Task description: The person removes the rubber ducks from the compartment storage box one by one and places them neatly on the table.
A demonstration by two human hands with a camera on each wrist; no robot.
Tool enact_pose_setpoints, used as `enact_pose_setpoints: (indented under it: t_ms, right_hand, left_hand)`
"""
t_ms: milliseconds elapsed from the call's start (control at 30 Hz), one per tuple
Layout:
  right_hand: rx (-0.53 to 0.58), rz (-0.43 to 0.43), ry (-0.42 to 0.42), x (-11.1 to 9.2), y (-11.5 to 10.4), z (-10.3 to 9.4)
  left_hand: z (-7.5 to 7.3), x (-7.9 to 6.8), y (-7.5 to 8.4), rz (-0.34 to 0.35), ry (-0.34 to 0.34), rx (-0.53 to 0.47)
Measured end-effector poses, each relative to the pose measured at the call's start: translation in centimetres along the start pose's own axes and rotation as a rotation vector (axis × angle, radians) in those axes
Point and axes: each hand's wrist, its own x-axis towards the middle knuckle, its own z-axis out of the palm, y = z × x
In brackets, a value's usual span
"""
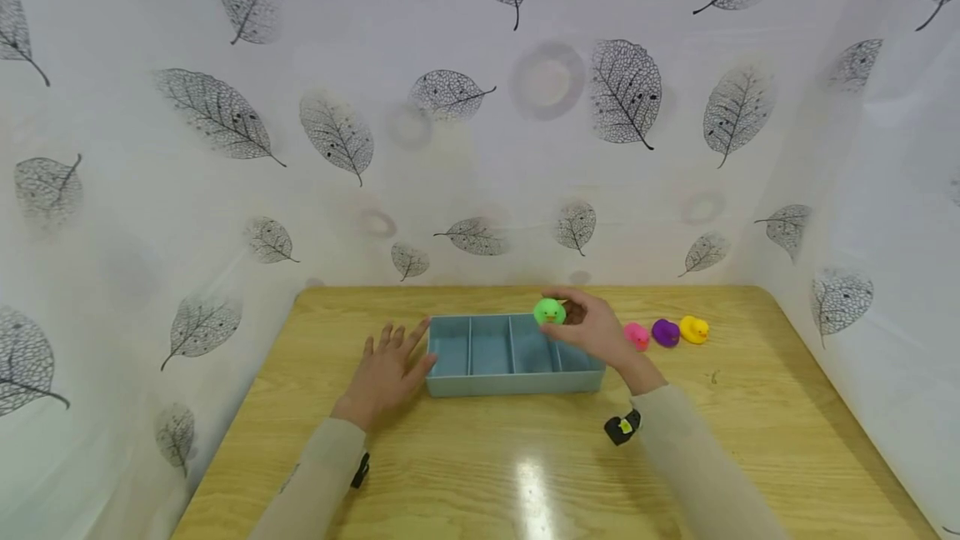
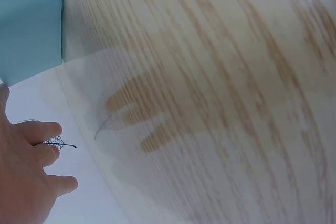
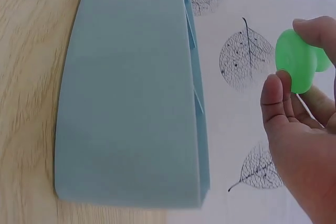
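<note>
A green rubber duck (image 1: 550, 313) is pinched between the thumb and fingers of my right hand (image 1: 596, 332), above the right half of a blue-grey divided box (image 1: 516, 384). The right wrist view shows the duck (image 3: 295, 61) held clear of the box's long side wall (image 3: 126, 93). At the box's left end lies my left hand (image 1: 381, 377), its fingers spread, with index finger and thumb at the end wall. In the left wrist view, part of that hand (image 2: 26, 166) appears beside the box corner (image 2: 31, 24). The compartments that show in the head view hold nothing visible.
Right of the box, a pink duck (image 1: 637, 336), a purple duck (image 1: 665, 332) and a yellow duck (image 1: 693, 329) stand in a row on the wooden table (image 1: 450, 457). A white leaf-print curtain (image 1: 465, 165) encloses the back and sides.
</note>
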Motion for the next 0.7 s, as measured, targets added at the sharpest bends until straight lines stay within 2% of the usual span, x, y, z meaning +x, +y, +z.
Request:
enact_pose_setpoints:
  t_ms: [167, 467, 700]
  right_hand:
    - [-0.011, -0.005, 0.027, -0.7, 0.4, -1.8]
    - [-0.17, 0.056, 0.065, -2.3, 0.8, -5.2]
    - [-0.182, 0.08, 0.112, -3.5, 1.2, -6.9]
  left_hand:
    - [0.1, 0.0, -0.1, 0.0, 0.008, -0.012]
    - [0.1, -0.1, -0.2, 0.004, 0.003, -0.021]
    - [0.0, -0.1, -0.2, 0.013, 0.013, -0.019]
